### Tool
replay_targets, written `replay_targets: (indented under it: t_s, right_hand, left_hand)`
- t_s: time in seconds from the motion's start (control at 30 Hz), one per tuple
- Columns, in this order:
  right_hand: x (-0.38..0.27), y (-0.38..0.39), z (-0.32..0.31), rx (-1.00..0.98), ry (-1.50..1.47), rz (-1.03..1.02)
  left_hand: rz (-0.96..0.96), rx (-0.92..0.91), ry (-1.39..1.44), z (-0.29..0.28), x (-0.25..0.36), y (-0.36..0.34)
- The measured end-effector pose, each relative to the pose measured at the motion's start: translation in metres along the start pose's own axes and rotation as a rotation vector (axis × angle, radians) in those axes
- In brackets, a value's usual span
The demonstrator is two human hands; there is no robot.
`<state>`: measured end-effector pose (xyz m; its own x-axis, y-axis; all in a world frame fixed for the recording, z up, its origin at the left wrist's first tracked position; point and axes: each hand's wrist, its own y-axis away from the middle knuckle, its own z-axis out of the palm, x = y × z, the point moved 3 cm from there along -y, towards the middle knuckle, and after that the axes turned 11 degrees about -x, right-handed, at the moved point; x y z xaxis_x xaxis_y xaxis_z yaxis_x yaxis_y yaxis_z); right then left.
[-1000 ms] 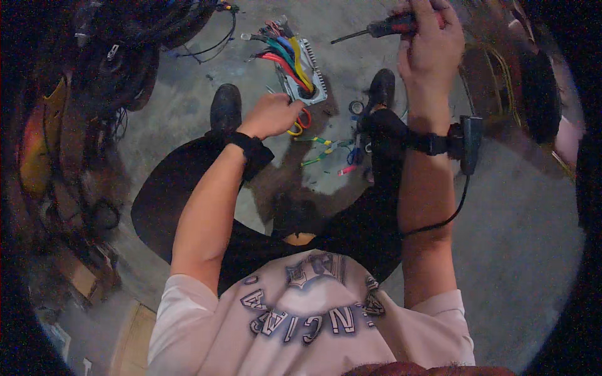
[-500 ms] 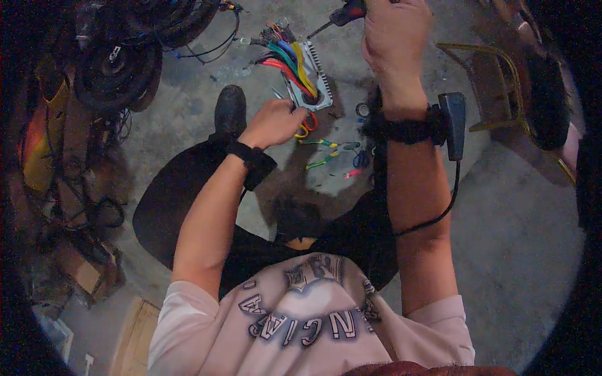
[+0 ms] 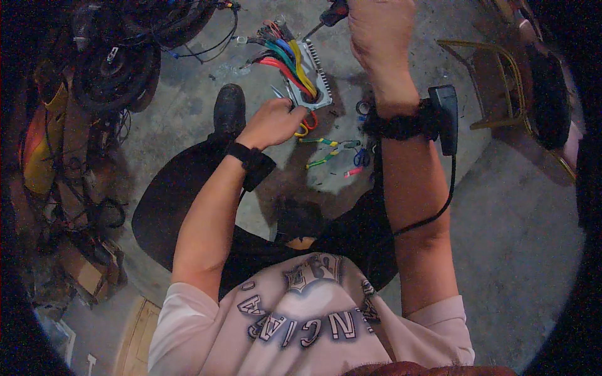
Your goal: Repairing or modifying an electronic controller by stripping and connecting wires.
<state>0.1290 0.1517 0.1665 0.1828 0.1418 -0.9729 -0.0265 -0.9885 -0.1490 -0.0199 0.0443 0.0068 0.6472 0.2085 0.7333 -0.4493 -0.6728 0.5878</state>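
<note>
A silver finned controller box [image 3: 325, 94] lies on the floor ahead of me, with a bundle of thick red, green, blue and yellow wires [image 3: 289, 57] coming out of its near end. My left hand [image 3: 274, 121] is closed on the box's near left corner. Scissors [image 3: 305, 131] with orange and yellow handles show below that hand, partly hidden by it. In a fist, my right hand [image 3: 382, 31] holds a screwdriver [image 3: 334, 14] with a dark and red handle. Its shaft slants down to the box's far end; whether the tip touches is unclear.
Green-and-yellow pliers [image 3: 323, 161], a small red-pink tool [image 3: 353, 172] and a tape roll [image 3: 363, 107] lie nearer me. Black tyres and cables [image 3: 116, 78] crowd the left. A yellow metal frame [image 3: 495, 122] stands at right. My boot [image 3: 229, 108] is left of the box.
My right hand and the screwdriver have moved a little left, and the wrist has turned slightly. My left hand and the box stay nearly in place.
</note>
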Motion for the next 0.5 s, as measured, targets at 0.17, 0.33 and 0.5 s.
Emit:
replay_targets:
  t_s: [0.17,0.33,0.5]
  right_hand:
    - [-0.002,0.003,0.001,0.000,0.008,0.008]
    - [0.002,0.002,0.002,-0.029,-0.039,0.000]
    - [0.001,0.003,0.002,-0.035,-0.012,0.023]
  left_hand:
    - [0.021,-0.051,-0.097,0.006,-0.012,-0.007]
    - [0.009,-0.085,-0.121,0.004,-0.005,-0.003]
    - [-0.003,-0.094,-0.154,0.005,-0.007,-0.004]
